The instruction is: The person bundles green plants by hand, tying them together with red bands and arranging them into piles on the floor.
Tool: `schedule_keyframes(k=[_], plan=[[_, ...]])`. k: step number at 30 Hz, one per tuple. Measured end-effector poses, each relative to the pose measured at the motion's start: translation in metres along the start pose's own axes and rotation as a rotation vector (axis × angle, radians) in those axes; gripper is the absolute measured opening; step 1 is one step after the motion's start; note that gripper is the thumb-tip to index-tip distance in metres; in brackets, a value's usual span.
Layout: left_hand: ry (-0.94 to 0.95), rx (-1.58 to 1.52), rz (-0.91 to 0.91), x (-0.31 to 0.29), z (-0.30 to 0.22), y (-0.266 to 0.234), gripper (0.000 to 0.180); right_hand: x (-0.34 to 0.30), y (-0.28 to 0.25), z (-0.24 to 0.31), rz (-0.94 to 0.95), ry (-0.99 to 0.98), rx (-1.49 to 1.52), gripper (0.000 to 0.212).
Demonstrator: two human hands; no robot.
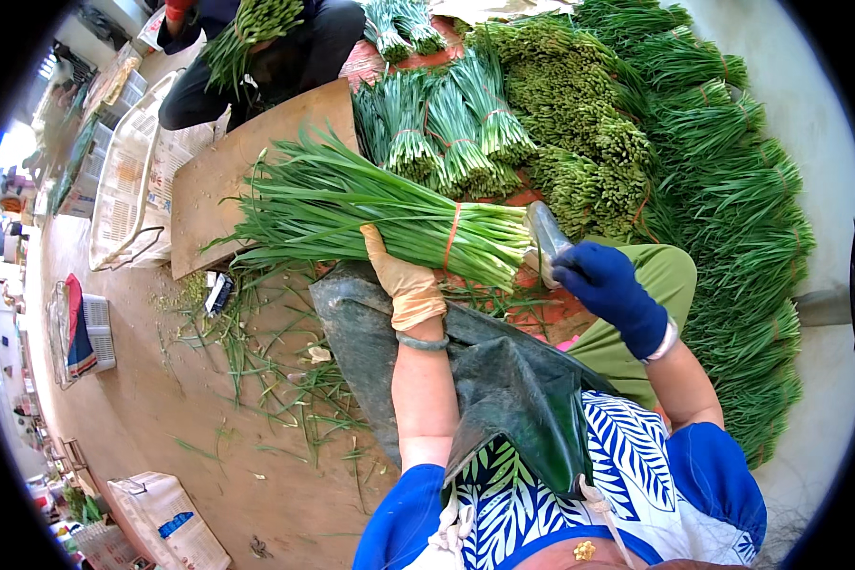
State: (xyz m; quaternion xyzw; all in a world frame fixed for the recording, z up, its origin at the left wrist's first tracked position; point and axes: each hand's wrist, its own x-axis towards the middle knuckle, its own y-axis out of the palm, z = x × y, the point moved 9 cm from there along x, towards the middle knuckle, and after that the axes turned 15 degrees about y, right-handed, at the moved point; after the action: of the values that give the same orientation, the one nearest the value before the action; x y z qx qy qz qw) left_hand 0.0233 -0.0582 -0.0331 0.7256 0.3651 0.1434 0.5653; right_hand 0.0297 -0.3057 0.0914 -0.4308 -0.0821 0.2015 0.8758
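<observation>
A large bunch of garlic chives (351, 195) lies across in front of me, leaves to the left and pale cut ends to the right. A red band (453, 235) goes around it near the stem ends. My left hand (409, 283), in a tan glove, grips the bunch from its near side, thumb along the leaves and fingers hidden beneath. My right hand (610, 293), in a blue glove, is closed on a broad grey-bladed knife (546, 239). Its blade stands upright against or very close to the stem ends; contact is hard to tell.
Banded chive bunches (456, 128) and a stack of green budded stalks (579, 114) lie beyond; more bunches (731, 285) line the right. A brown board (228, 180), white crate (119, 190) and leaf scraps (294, 370) are left. Another person (328, 38) holds stalks at the far left.
</observation>
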Motion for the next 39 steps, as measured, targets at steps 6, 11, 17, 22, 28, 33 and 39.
schedule_keyframes(k=[6, 11, 17, 22, 28, 33, 39], plan=[[0.058, 0.134, -0.03, 0.01, 0.008, -0.028, 0.047, 0.038, 0.05, 0.054, -0.11, -0.206, -0.31, 0.019], [0.121, 0.17, -0.046, 0.011, 0.0, -0.03, 0.046, 0.037, 0.076, 0.022, 0.41, -0.025, 0.048, 0.015], [0.204, 0.176, -0.078, 0.007, -0.012, -0.018, 0.044, -0.025, 0.071, 0.015, 0.596, -0.189, -0.448, 0.025], [0.2, 0.191, -0.061, 0.003, -0.008, -0.012, 0.042, 0.021, 0.055, 0.034, 0.212, -0.086, -0.438, 0.027], [0.185, 0.221, -0.038, 0.005, -0.008, -0.017, 0.04, 0.03, 0.087, 0.025, 0.424, -0.115, -0.377, 0.028], [0.078, 0.15, -0.012, 0.01, 0.003, -0.026, 0.044, -0.02, 0.088, 0.016, 1.001, 0.063, 0.049, 0.028], [0.081, 0.163, 0.022, 0.007, 0.007, -0.021, 0.048, -0.028, 0.037, -0.011, 0.443, -0.153, -0.406, 0.028]])
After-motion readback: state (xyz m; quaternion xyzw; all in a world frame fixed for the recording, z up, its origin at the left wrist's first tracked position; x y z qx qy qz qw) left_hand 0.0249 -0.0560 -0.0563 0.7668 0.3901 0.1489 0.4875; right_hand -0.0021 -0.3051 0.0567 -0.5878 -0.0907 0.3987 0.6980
